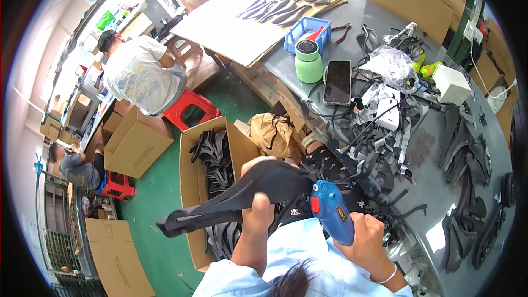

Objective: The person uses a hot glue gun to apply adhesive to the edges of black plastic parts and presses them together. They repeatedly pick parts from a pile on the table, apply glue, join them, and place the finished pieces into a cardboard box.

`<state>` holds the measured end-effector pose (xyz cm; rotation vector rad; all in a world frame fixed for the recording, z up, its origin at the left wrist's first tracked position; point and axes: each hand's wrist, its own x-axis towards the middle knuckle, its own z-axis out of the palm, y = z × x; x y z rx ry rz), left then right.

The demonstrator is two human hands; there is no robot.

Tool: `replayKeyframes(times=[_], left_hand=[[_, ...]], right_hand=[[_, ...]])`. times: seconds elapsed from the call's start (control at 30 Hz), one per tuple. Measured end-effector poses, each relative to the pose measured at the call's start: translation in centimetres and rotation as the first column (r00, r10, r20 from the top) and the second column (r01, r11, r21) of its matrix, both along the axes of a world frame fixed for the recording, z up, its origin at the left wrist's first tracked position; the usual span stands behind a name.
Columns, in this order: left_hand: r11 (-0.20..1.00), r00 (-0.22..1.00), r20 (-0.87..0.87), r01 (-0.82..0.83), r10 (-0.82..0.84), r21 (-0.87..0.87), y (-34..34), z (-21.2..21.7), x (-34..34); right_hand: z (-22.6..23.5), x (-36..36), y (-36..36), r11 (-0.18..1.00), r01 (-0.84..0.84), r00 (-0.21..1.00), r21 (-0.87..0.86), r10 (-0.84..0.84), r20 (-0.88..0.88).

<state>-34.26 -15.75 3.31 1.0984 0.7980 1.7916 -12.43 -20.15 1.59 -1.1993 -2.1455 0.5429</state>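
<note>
My left hand (258,215) is closed round a long black curved piece (234,190), broad near the tool and tapering toward the left. Its thumb lies over the lower edge. In my right hand (367,242) I grip a blue handheld power tool (336,221) with a red button. The tool's head meets the broad end of the black piece; its working tip cannot be made out. Below and left of my hands stands an open cardboard box (247,151) holding several similar black pieces (214,159).
On the metal table (418,209) lie black and white scraps (385,115), a phone (337,82), a green bottle (308,61), a blue basket (328,34), pliers (343,33) and black parts (465,220). A board (225,33) bears more pieces. Two people sit at left on red stools (190,108).
</note>
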Motion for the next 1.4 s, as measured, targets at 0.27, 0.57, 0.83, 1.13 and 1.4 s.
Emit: replayKeyframes(times=[0.27,0.57,0.83,1.13,1.4], left_hand=[[0.990,0.991,-0.081,-0.112,0.105,-0.090,-0.3,-0.4,0.7],[0.983,0.984,-0.144,-0.123,0.103,-0.138,-0.3,-0.7,1.4],[0.953,0.986,-0.143,0.039,-0.086,-0.302,-0.1,1.6,0.2],[0.895,0.642,-0.633,0.219,-0.432,-0.389,1.9,3.7,-3.0],[0.949,0.514,-0.806,0.258,-0.295,-0.183,2.0,0.0,-2.4]], right_hand=[[0.2,-0.3,0.1,0.999,-0.032,0.999,-0.016,0.031,-0.031],[0.7,-0.8,0.7,0.998,-0.061,0.989,-0.003,0.060,-0.138],[0.9,-0.7,0.8,0.998,-0.059,0.992,0.008,0.060,-0.111],[0.6,-0.6,0.6,0.996,-0.085,0.995,0.029,0.087,-0.041],[0.6,-1.1,0.4,0.990,-0.126,0.972,-0.061,0.111,-0.206]])
